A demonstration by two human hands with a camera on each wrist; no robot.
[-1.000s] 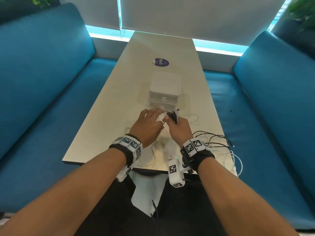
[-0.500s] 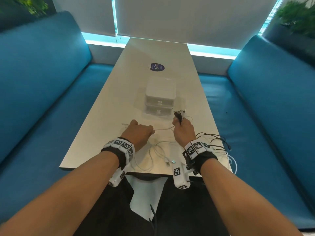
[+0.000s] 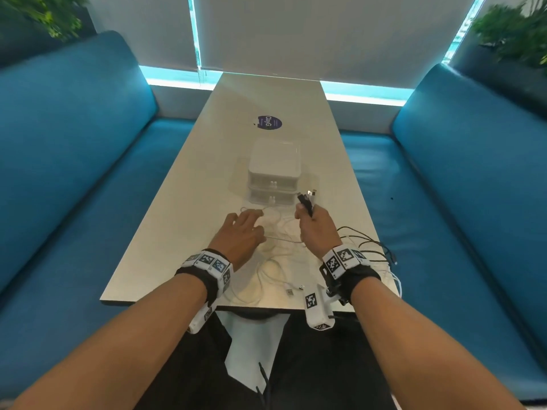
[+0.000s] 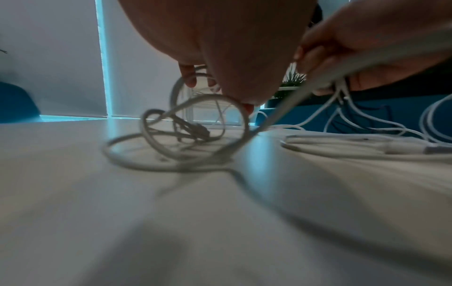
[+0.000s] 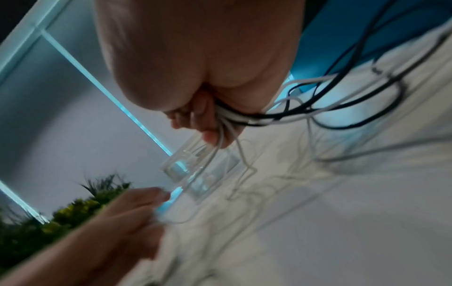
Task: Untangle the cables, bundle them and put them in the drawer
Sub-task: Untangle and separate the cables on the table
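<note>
My right hand (image 3: 309, 216) grips a bunch of black and white cable ends (image 3: 307, 199), plugs pointing up, just right of the white two-drawer unit (image 3: 275, 173), whose drawers are both closed. From the fist, black cables (image 3: 365, 242) and white cables (image 5: 288, 100) trail to the table's right edge. My left hand (image 3: 245, 224) lies with fingers stretched out over loose white cable loops (image 3: 266, 270) on the table; its fingertips (image 4: 189, 81) touch a white loop (image 4: 195, 133). A white cable's USB plug (image 3: 296, 289) lies near the front edge.
The long pale table (image 3: 266, 93) carries a round dark sticker (image 3: 268, 122) behind the drawer unit. Blue sofas (image 3: 74, 149) flank it on both sides. Plants (image 3: 515, 31) stand at the back corners, with a blind-covered window behind.
My left hand was a fist pulling a white cable back; now its fingers are stretched and it has reached forward. The right hand keeps its hold on the cable ends.
</note>
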